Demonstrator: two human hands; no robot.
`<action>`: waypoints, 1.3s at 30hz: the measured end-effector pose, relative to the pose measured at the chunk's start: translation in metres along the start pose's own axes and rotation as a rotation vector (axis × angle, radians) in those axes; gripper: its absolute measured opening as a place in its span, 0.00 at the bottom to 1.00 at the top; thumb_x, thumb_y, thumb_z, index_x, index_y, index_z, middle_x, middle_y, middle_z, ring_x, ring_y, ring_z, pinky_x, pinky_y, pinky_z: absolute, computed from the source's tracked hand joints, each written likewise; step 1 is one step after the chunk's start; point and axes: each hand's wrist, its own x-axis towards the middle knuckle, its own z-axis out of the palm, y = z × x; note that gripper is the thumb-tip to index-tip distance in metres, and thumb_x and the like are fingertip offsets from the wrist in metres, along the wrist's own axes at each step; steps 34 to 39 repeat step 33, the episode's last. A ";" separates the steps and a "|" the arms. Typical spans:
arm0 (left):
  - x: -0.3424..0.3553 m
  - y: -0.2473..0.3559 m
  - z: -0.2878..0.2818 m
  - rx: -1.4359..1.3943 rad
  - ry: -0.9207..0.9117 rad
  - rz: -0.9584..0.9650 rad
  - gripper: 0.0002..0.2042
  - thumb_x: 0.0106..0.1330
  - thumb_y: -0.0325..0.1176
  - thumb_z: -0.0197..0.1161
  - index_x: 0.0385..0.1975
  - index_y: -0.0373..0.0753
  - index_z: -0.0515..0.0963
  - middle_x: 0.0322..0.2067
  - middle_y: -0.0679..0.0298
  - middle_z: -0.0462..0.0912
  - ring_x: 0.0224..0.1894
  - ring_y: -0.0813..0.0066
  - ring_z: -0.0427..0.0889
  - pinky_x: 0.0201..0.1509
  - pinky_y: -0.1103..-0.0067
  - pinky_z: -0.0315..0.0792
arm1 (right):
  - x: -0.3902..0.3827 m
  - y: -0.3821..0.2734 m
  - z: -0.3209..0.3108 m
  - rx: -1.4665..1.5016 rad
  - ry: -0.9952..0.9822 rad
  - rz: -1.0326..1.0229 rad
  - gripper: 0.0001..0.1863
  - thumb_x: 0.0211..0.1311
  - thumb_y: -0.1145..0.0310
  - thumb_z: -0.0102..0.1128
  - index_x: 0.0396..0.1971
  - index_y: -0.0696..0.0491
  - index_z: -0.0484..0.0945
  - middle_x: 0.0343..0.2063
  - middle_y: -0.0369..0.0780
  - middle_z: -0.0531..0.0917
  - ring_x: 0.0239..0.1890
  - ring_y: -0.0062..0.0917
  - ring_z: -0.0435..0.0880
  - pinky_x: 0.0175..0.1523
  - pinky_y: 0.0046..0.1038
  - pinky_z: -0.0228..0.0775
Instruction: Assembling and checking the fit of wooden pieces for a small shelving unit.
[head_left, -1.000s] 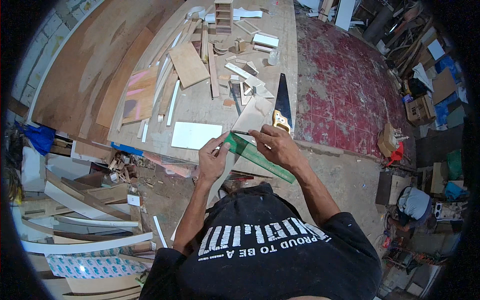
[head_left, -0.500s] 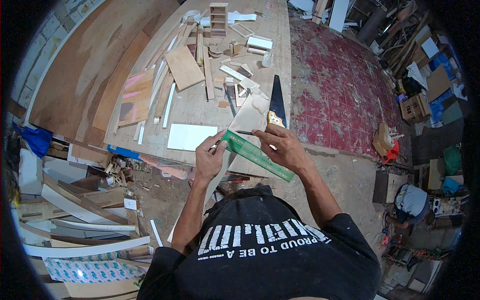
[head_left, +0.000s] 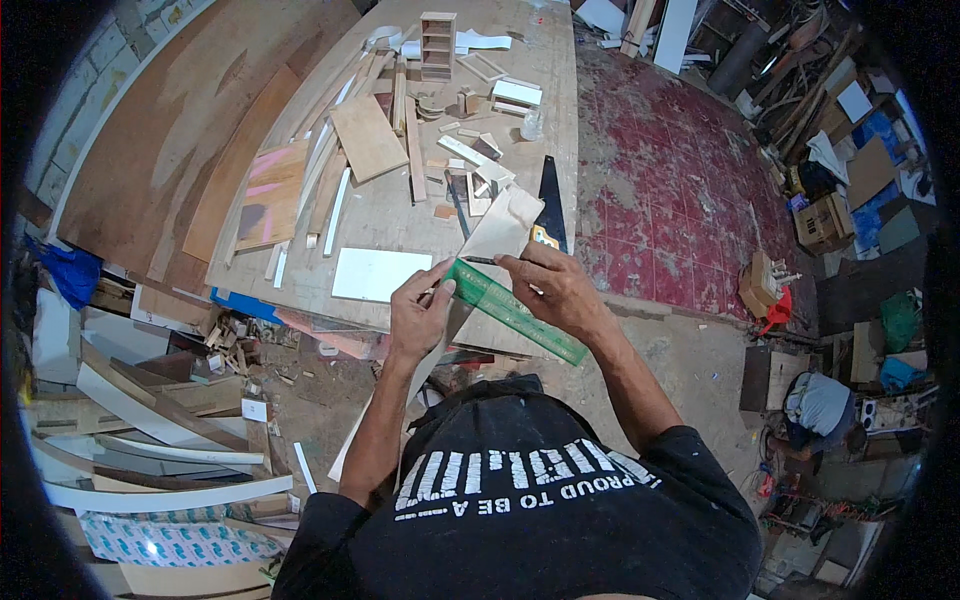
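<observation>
A pale wooden plank (head_left: 505,222) slants across the near edge of the workbench. Over it lies a green see-through ruler (head_left: 520,318), its right end reaching past the plank. My left hand (head_left: 418,312) grips the ruler's left end, thumb on top, the fingers partly hidden. My right hand (head_left: 552,285) is closed round a dark pencil (head_left: 481,260), whose tip points left, close to the ruler's upper edge. Whether the tip touches the plank I cannot tell. Beyond my right hand a handsaw (head_left: 552,200) rests on the bench, its yellow handle partly covered by the hand.
The workbench (head_left: 330,225) carries a white panel (head_left: 382,274), a plywood piece (head_left: 368,135), a small shelf unit (head_left: 437,48) and several offcuts. Curved boards (head_left: 170,495) are stacked at lower left. Another person (head_left: 818,400) crouches at far right.
My right hand and the pencil have shifted slightly left along the ruler, and the hand covers more of the saw handle. My left hand and the ruler stay nearly still.
</observation>
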 end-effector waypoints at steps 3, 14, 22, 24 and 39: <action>-0.001 0.003 0.003 0.024 -0.006 0.023 0.17 0.66 0.21 0.58 0.55 0.31 0.77 0.36 0.63 0.79 0.36 0.83 0.76 0.40 0.87 0.71 | -0.002 0.003 0.003 -0.011 0.014 -0.039 0.17 0.53 0.79 0.63 0.45 0.59 0.81 0.25 0.39 0.72 0.28 0.29 0.76 0.33 0.33 0.70; -0.006 -0.006 0.001 -0.019 0.057 0.017 0.17 0.67 0.21 0.59 0.55 0.33 0.78 0.34 0.64 0.78 0.35 0.85 0.74 0.36 0.88 0.69 | -0.012 0.002 -0.015 -0.108 -0.143 -0.062 0.14 0.53 0.76 0.64 0.42 0.59 0.81 0.27 0.38 0.72 0.31 0.28 0.76 0.37 0.32 0.72; -0.009 -0.004 0.010 0.072 -0.028 -0.012 0.17 0.67 0.22 0.60 0.56 0.34 0.78 0.34 0.65 0.78 0.35 0.85 0.75 0.37 0.88 0.70 | -0.007 -0.007 -0.012 -0.091 -0.054 -0.078 0.14 0.54 0.76 0.63 0.42 0.59 0.81 0.26 0.39 0.72 0.30 0.30 0.76 0.36 0.32 0.71; -0.009 -0.002 0.012 0.024 -0.006 -0.003 0.17 0.67 0.22 0.60 0.56 0.34 0.78 0.34 0.64 0.78 0.35 0.85 0.75 0.37 0.87 0.70 | -0.003 -0.008 -0.012 -0.102 -0.053 -0.081 0.14 0.53 0.77 0.63 0.42 0.59 0.81 0.26 0.39 0.72 0.29 0.30 0.76 0.35 0.32 0.71; -0.007 -0.002 0.004 0.061 0.018 -0.026 0.17 0.67 0.23 0.61 0.56 0.37 0.78 0.36 0.64 0.80 0.38 0.85 0.75 0.41 0.89 0.71 | -0.013 -0.002 -0.013 -0.114 -0.092 -0.071 0.16 0.53 0.75 0.65 0.43 0.57 0.82 0.26 0.38 0.73 0.30 0.29 0.76 0.36 0.33 0.71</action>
